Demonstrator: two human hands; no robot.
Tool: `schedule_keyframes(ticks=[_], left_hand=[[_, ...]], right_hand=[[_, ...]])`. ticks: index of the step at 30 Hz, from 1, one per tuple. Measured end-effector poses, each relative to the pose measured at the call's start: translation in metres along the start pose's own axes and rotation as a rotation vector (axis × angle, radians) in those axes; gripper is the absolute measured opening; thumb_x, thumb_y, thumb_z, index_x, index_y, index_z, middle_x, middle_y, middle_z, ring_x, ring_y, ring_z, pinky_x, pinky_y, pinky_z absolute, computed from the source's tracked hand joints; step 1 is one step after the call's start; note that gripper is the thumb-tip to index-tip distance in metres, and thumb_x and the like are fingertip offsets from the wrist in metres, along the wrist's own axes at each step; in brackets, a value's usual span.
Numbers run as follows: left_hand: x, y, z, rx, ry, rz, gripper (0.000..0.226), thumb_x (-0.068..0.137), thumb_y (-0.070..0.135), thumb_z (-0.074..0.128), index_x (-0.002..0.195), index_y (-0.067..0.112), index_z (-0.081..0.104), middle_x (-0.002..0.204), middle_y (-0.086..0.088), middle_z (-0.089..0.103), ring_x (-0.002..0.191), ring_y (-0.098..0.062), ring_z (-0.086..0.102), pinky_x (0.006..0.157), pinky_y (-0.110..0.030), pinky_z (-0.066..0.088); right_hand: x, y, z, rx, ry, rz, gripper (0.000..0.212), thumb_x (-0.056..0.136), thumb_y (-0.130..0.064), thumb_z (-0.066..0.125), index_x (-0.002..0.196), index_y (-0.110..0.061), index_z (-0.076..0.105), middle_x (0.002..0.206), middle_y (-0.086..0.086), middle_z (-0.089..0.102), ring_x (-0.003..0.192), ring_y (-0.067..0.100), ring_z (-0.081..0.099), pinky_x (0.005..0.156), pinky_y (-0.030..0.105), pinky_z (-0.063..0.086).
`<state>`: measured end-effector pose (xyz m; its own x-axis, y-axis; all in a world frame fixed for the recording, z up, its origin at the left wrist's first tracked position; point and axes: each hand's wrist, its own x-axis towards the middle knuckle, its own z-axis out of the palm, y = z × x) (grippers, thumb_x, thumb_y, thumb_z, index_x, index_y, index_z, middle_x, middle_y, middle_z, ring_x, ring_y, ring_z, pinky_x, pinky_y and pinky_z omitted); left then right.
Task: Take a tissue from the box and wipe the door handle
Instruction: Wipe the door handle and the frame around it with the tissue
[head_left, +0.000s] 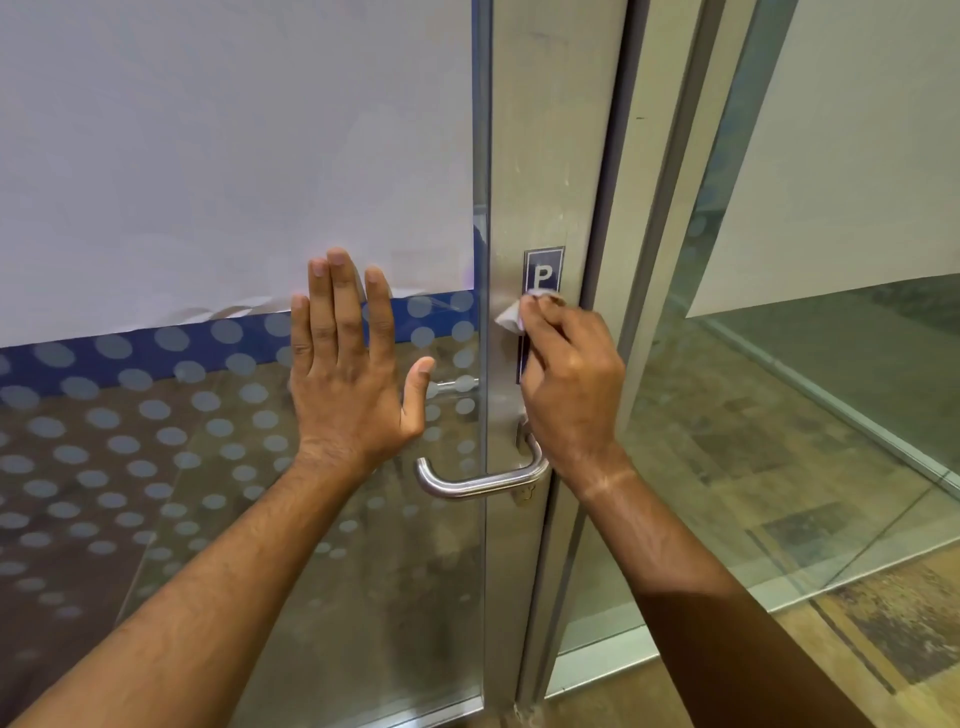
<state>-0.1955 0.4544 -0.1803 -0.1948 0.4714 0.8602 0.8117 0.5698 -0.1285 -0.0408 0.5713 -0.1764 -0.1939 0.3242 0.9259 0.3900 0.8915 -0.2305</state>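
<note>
A curved steel door handle (470, 483) sticks out from the metal stile (540, 156) of a glass door, low in the middle of the view. My right hand (569, 374) is closed on a small crumpled white tissue (511, 316) and presses it against the stile above the handle, over the lower part of a dark blue sign with the letter P (543, 273). My left hand (345, 364) lies flat with fingers spread on the glass pane to the left of the handle. No tissue box is in view.
The door's glass (156, 467) carries a frosted dot pattern, a blue band and a white sheet above. To the right stands the door frame (649, 260) and another glass panel (831, 364), with wood-patterned floor beyond and below.
</note>
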Motion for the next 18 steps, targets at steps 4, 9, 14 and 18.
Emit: schedule_keyframes(ticks=[4, 9, 14, 18], left_hand=[[0.001, 0.0, 0.001, -0.018, 0.01, -0.01, 0.097, 0.09, 0.054, 0.05, 0.156, 0.0, 0.005, 0.158, -0.027, -0.001, 0.149, -0.026, -0.028, 0.123, -0.042, -0.014], [0.0, -0.001, 0.001, -0.019, 0.01, -0.011, 0.096, 0.091, 0.055, 0.048, 0.156, 0.001, 0.004, 0.159, -0.025, -0.001, 0.149, -0.027, -0.027, 0.123, -0.042, -0.012], [-0.001, 0.0, 0.002, -0.024, 0.026, -0.006, 0.093, 0.093, 0.054, 0.044, 0.156, -0.001, 0.005, 0.159, -0.026, -0.001, 0.15, -0.027, -0.025, 0.124, -0.043, -0.012], [0.0, -0.001, 0.002, -0.022, 0.028, -0.006, 0.093, 0.093, 0.055, 0.043, 0.157, 0.0, 0.004, 0.16, -0.026, -0.002, 0.15, -0.028, -0.024, 0.124, -0.043, -0.011]], right_hand=[[-0.019, -0.006, -0.001, -0.01, -0.101, -0.106, 0.032, 0.091, -0.014, 0.051, 0.115, -0.002, 0.069, 0.104, 0.014, 0.07, 0.09, 0.027, 0.063, 0.078, 0.033, 0.056], [-0.028, 0.01, -0.009, 0.004, -0.113, 0.042, 0.027, 0.084, -0.002, 0.066, 0.111, 0.001, 0.07, 0.104, 0.016, 0.071, 0.092, 0.03, 0.066, 0.079, 0.038, 0.059], [0.03, -0.003, -0.01, -0.004, 0.062, 0.141, 0.028, 0.09, -0.008, 0.061, 0.117, -0.002, 0.068, 0.105, 0.013, 0.07, 0.094, 0.024, 0.065, 0.087, 0.023, 0.046], [0.029, -0.008, -0.009, -0.018, 0.061, 0.159, 0.034, 0.088, 0.0, 0.062, 0.121, -0.002, 0.065, 0.113, 0.015, 0.068, 0.099, 0.025, 0.065, 0.092, 0.026, 0.046]])
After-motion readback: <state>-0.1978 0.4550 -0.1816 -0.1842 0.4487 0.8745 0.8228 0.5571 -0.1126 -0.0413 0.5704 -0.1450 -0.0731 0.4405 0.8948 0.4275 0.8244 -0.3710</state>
